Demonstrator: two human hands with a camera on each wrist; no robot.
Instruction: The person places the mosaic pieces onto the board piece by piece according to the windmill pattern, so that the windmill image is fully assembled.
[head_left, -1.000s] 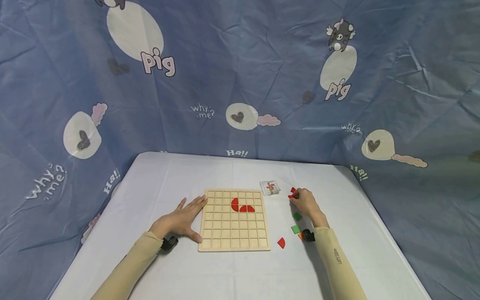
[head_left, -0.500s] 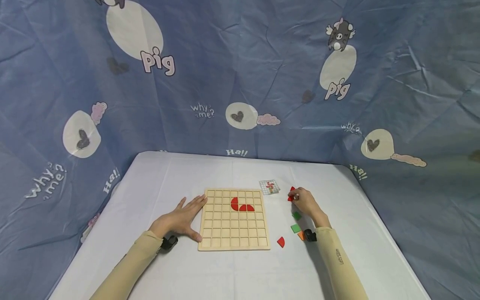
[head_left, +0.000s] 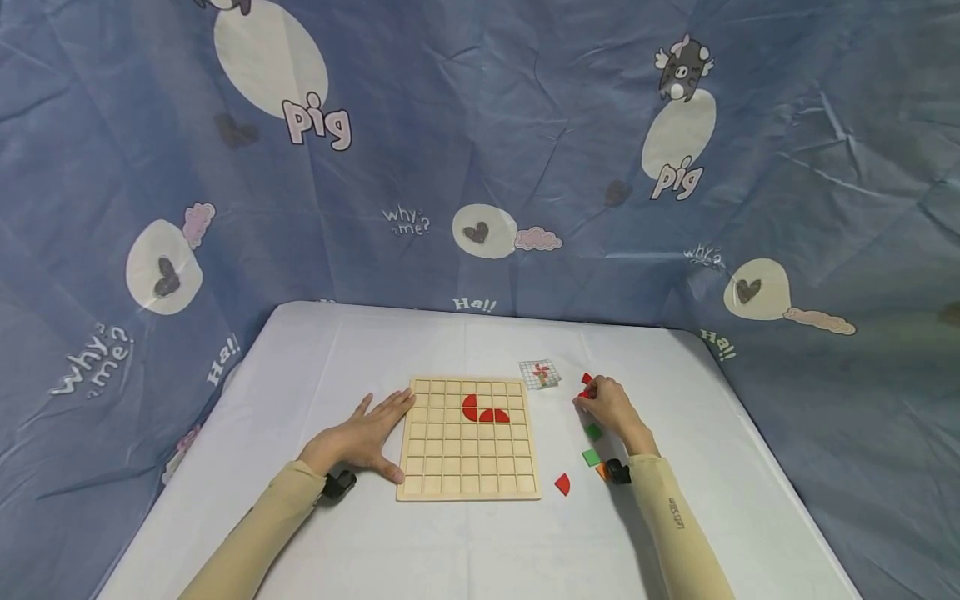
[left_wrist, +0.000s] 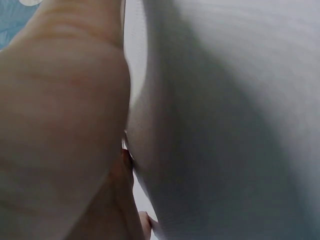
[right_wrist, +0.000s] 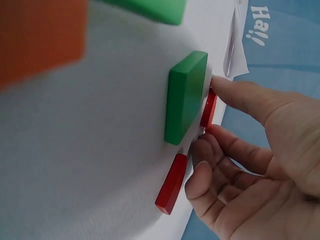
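My left hand lies spread beside the wooden grid board, with fingertips and thumb at its left edge. Several red quarter-circle tiles sit in the board's upper squares. To the right of the board, my right hand pinches a red tile between thumb and index finger, close to the tabletop. Another red tile lies by the other curled fingers in the right wrist view. A green tile is nearby. In the left wrist view, the hand's underside fills the left part.
A pattern card with a pinwheel picture lies past the board's upper right corner. Below my right hand are green tiles and an orange tile, partly covered by the wrist camera. A loose red quarter-circle tile lies right of the board.
The right fingers have shifted slightly at the red tiles, which looked closer together half a second ago and show apart again now. My left hand and the board have stayed still.
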